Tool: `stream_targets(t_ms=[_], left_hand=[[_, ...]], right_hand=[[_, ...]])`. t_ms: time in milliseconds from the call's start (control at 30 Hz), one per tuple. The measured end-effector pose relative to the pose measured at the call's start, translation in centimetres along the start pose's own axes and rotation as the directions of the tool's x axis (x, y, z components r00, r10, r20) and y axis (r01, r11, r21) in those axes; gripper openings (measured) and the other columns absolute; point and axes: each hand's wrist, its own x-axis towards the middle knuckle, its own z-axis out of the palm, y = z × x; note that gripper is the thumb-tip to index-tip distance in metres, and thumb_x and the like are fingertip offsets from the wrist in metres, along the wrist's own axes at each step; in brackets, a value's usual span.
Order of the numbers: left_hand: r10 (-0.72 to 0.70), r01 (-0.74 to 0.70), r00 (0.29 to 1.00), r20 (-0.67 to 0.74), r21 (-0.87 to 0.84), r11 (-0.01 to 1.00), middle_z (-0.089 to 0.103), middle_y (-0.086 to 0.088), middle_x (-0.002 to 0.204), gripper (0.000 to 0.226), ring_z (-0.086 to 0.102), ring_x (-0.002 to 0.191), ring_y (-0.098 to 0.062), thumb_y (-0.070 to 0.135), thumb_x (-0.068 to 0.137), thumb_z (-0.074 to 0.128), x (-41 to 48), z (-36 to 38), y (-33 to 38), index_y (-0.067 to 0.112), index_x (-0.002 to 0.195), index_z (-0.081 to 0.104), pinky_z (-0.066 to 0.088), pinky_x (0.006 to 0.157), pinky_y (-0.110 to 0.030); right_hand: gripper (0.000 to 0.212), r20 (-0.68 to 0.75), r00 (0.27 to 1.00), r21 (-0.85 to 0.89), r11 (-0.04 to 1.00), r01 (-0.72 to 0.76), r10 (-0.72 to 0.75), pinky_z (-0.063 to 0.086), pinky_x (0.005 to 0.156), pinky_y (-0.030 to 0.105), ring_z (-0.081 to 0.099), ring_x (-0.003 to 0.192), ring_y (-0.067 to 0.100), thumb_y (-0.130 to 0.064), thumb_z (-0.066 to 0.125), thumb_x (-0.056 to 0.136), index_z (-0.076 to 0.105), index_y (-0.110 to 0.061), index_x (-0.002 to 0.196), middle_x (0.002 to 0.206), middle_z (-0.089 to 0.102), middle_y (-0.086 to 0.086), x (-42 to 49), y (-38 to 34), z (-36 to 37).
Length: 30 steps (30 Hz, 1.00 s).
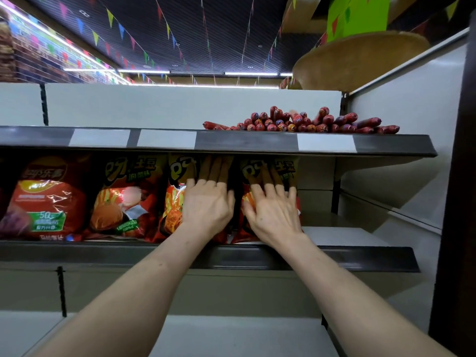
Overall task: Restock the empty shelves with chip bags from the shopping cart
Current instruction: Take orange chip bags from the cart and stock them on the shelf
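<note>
Several red and orange chip bags stand upright in a row on the middle shelf (360, 256). My left hand (207, 199) lies flat, fingers spread, on the front of one orange bag (173, 202). My right hand (273, 210) presses flat on the rightmost bag (246, 173). Neither hand grips a bag; both palms rest against the bag fronts. Further left stand another orange bag (123, 199) and a red bag (46, 197). The shopping cart is out of view.
The shelf above (231, 143) carries a pile of red sausages (304, 122) at its right. Right of the last bag the middle shelf shows bare surface (342, 235). A lower shelf (231, 336) lies below my arms. A dark post (453, 202) bounds the right side.
</note>
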Motion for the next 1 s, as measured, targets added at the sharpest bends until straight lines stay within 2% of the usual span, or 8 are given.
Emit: stream_targets(t_ms=[133, 300, 433, 533, 733, 800, 900, 1000], left_hand=[[0.014, -0.014, 1.0, 0.019, 0.001, 1.0, 0.064, -0.01, 0.059, 0.031, 0.059, 0.057, -0.031, 0.031, 0.083, 0.068, -0.1, 0.2, -0.2, 0.01, 0.061, 0.064, 0.043, 0.066, -0.039], [0.042, -0.042, 0.999, 0.004, 0.037, 0.998, 0.067, -0.013, 0.07, 0.027, 0.061, 0.067, -0.034, 0.033, 0.087, 0.064, -0.4, 0.1, -0.5, 0.009, 0.076, 0.068, 0.044, 0.071, -0.042], [0.015, -0.009, 0.995, 0.103, -0.057, 0.998, 0.067, -0.016, 0.105, 0.04, 0.058, 0.1, -0.037, 0.041, 0.1, 0.04, -0.1, -1.4, -0.4, 0.008, 0.109, 0.06, 0.037, 0.088, -0.045], [0.039, -0.038, 0.999, 0.005, -0.135, 0.99, 0.063, -0.016, 0.107, 0.041, 0.057, 0.102, -0.036, 0.038, 0.098, 0.037, -0.3, -2.0, -0.7, 0.006, 0.112, 0.058, 0.039, 0.091, -0.048], [-0.045, 0.026, 0.986, -0.159, -0.119, 0.993, 0.063, -0.016, 0.114, 0.044, 0.058, 0.11, -0.034, 0.029, 0.089, 0.039, -2.3, -2.8, -3.1, 0.005, 0.118, 0.061, 0.037, 0.101, -0.055], [-0.076, 0.057, 0.983, -0.166, -0.115, 0.992, 0.063, -0.016, 0.116, 0.043, 0.059, 0.108, -0.034, 0.029, 0.088, 0.04, -2.9, -3.1, -4.5, 0.007, 0.118, 0.062, 0.036, 0.099, -0.052], [-0.136, 0.128, 0.984, -0.117, -0.073, 0.989, 0.063, -0.014, 0.115, 0.043, 0.06, 0.099, -0.034, 0.03, 0.086, 0.042, -3.9, -4.0, -7.2, 0.01, 0.117, 0.063, 0.042, 0.087, -0.048], [-0.211, 0.211, 0.976, -0.06, -0.004, 0.977, 0.06, -0.014, 0.118, 0.042, 0.058, 0.103, -0.035, 0.029, 0.086, 0.05, -5.4, -5.3, -10.6, 0.011, 0.123, 0.06, 0.042, 0.087, -0.05]], right_hand=[[0.054, 0.05, 0.998, -0.012, 0.999, -0.031, 0.031, 0.045, 0.085, 0.051, 0.061, 0.094, 0.036, -0.046, 0.03, 0.088, 0.069, -0.013, 0.107, 0.098, 0.068, 0.014, -0.4, 0.3, -0.1], [0.054, 0.154, 0.988, -0.053, 0.999, -0.001, 0.009, 0.027, 0.103, 0.049, 0.043, 0.125, 0.032, -0.049, 0.022, 0.1, 0.047, -0.017, 0.136, 0.133, 0.053, 0.011, -0.2, 0.3, -1.1], [0.053, 0.161, 0.987, -0.047, 0.999, 0.028, -0.02, 0.024, 0.107, 0.051, 0.037, 0.132, 0.032, -0.05, 0.029, 0.101, 0.037, -0.019, 0.143, 0.142, 0.044, 0.012, 0.0, 0.3, -2.5], [0.054, 0.093, 0.994, -0.01, 0.998, 0.066, -0.065, 0.024, 0.109, 0.052, 0.037, 0.132, 0.032, -0.047, 0.035, 0.1, 0.036, -0.018, 0.146, 0.142, 0.043, 0.012, -0.4, -0.4, -2.8], [0.054, -0.048, 0.992, 0.172, 0.977, 0.125, -0.118, 0.035, 0.104, 0.058, 0.05, 0.125, 0.036, -0.041, 0.036, 0.089, 0.059, -0.013, 0.129, 0.132, 0.056, 0.018, -1.4, -4.1, -3.2], [0.057, -0.066, 0.984, 0.207, 0.963, 0.173, -0.163, 0.03, 0.108, 0.057, 0.043, 0.133, 0.034, -0.041, 0.029, 0.091, 0.056, -0.014, 0.132, 0.139, 0.051, 0.017, -1.6, -5.8, -3.8], [0.051, -0.037, 0.973, 0.236, 0.944, 0.23, -0.227, 0.01, 0.117, 0.051, 0.016, 0.147, 0.026, -0.039, 0.03, 0.1, 0.038, -0.019, 0.146, 0.156, 0.029, 0.01, -1.5, -8.3, -4.4], [0.05, -0.024, 0.963, 0.277, 0.923, 0.266, -0.27, 0.004, 0.118, 0.047, 0.007, 0.149, 0.022, -0.039, 0.033, 0.102, 0.03, -0.022, 0.15, 0.159, 0.021, 0.007, -1.4, -11.4, -4.7]])
